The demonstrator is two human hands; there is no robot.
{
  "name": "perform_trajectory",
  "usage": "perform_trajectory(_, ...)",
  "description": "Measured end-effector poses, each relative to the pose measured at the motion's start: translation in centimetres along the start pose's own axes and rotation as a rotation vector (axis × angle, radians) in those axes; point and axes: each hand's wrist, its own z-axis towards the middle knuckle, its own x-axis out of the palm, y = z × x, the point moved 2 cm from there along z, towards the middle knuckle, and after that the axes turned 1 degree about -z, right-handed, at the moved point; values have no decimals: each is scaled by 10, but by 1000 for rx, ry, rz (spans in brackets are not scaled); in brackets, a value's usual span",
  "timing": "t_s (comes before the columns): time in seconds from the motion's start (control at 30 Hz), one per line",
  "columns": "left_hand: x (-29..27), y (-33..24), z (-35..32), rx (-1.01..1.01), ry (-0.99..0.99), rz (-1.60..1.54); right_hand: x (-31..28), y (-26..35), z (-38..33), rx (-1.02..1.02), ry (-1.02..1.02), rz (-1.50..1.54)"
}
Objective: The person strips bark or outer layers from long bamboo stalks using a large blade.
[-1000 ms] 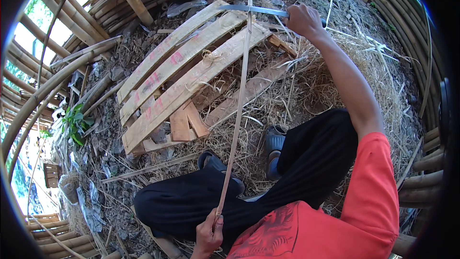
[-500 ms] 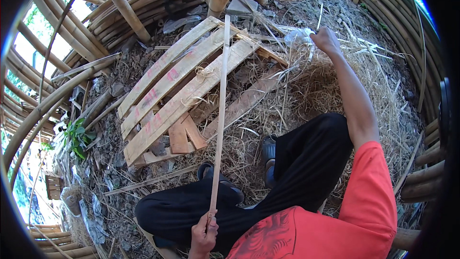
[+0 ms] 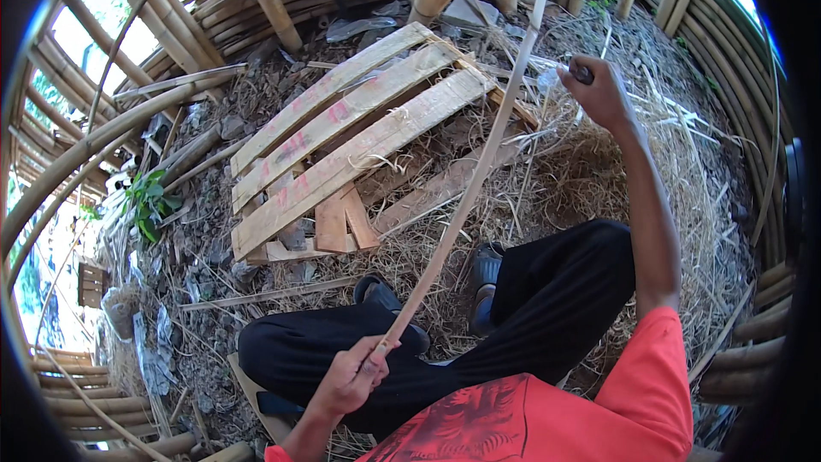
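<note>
1. Gripping the near end of a long thin bamboo strip [image 3: 466, 197], the left hand [image 3: 355, 376] is curled tight around it just above the person's lap. That low anchor looks like it keeps the strip steady while the far end gets worked.

2. From that hand the strip slants up and away, and its far end passes just left of the right hand [image 3: 599, 90]. Held taut on a diagonal like that, the whole length stays off the ground.

3. The right hand is out at full arm's reach, clenched on a dark handle [image 3: 583, 74]. Probably a knife, but the blade isn't clear enough to call. I also can't tell if it's touching the strip or just beside it.

4. Under the strip, between the two hands, sits a wooden pallet [image 3: 359, 145] on the dirt. It isn't touched by either hand.

5. Below the right forearm there's a heap of dry straw [image 3: 590, 180], likely shavings piling up where the work happens.

6. The dark shoes [image 3: 483, 278] are planted just beyond the left hand, legs folded, so the person sits low and close to the strip.
</note>
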Motion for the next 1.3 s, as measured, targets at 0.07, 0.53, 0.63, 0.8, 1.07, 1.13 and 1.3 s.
perform_trajectory(0.07, -6, -11, 9, 4, -18, 1, -1, 45, -19, -1, 38, 3)
perform_trajectory(0.53, 12, -44, 85, -85, 63, -345, 42, 120, -94, -328, 458, -64)
perform_trajectory(0.63, 19, -36, 90, -53, 3, -337, 54, 124, -102, -383, 477, -27)
perform_trajectory(0.8, 23, -36, 90, -120, 14, -533, 79, 134, -123, -451, 654, -30)
perform_trajectory(1.07, 39, -13, 102, 45, -102, -358, 104, 133, -149, -483, 742, -68)
perform_trajectory(1.13, 40, -8, 104, 73, -134, -310, 108, 131, -149, -469, 745, -98)
perform_trajectory(1.3, 42, -7, 102, 92, -177, -167, 112, 133, -145, -503, 763, -185)
